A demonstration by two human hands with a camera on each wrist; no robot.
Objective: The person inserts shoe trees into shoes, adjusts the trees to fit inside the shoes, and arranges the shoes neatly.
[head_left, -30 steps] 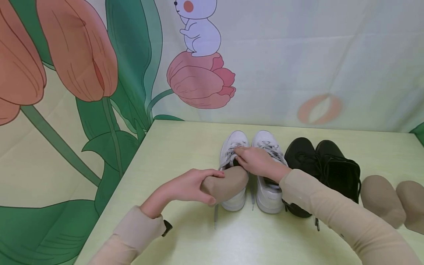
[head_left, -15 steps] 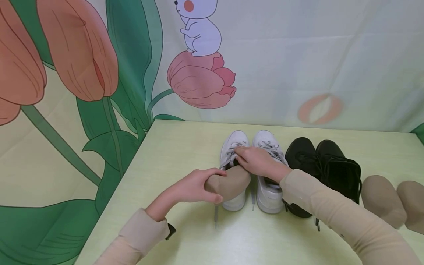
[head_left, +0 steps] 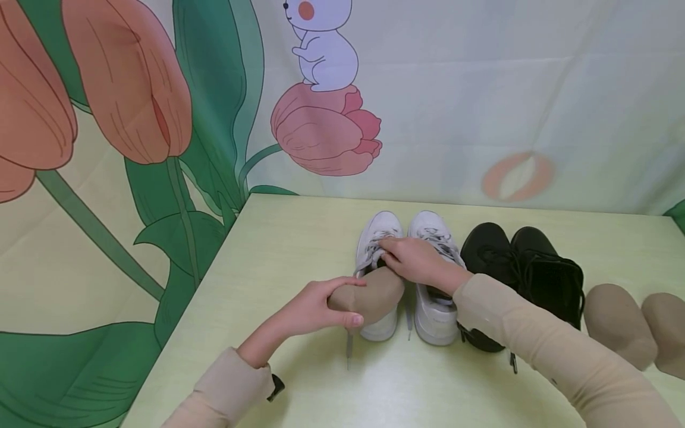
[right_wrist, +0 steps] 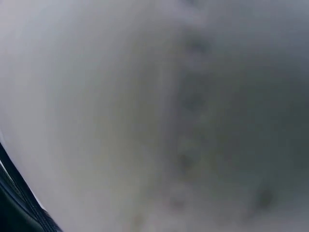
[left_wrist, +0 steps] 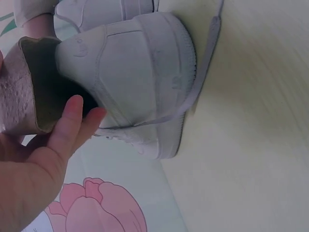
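My left hand (head_left: 316, 306) grips a brown moulded-pulp shoe insert (head_left: 374, 297) between thumb and fingers. The insert lies slanted over the opening of the left white sneaker (head_left: 381, 229), overlapping its heel part. In the left wrist view the insert (left_wrist: 17, 92) shows a hollow, rough-edged end close behind the heel of the white sneaker (left_wrist: 130, 72). My right hand (head_left: 420, 260) reaches across the right white sneaker (head_left: 436, 324) and pinches the left sneaker at its tongue and laces. The fingertips there are partly hidden. The right wrist view is mostly a close blur.
To the right stands a pair of black lace-up shoes (head_left: 484, 244), partly behind the right sleeve (head_left: 535, 333). Two more brown inserts (head_left: 618, 324) lie at the table's right. A loose grey lace (head_left: 349, 351) trails at the left sneaker. A printed cloth (head_left: 428, 107) hangs behind the table (head_left: 289, 238).
The left hand and the insert have shifted slightly to the right, further over the sneaker's opening, then almost stopped. My right hand stays at the tongue.
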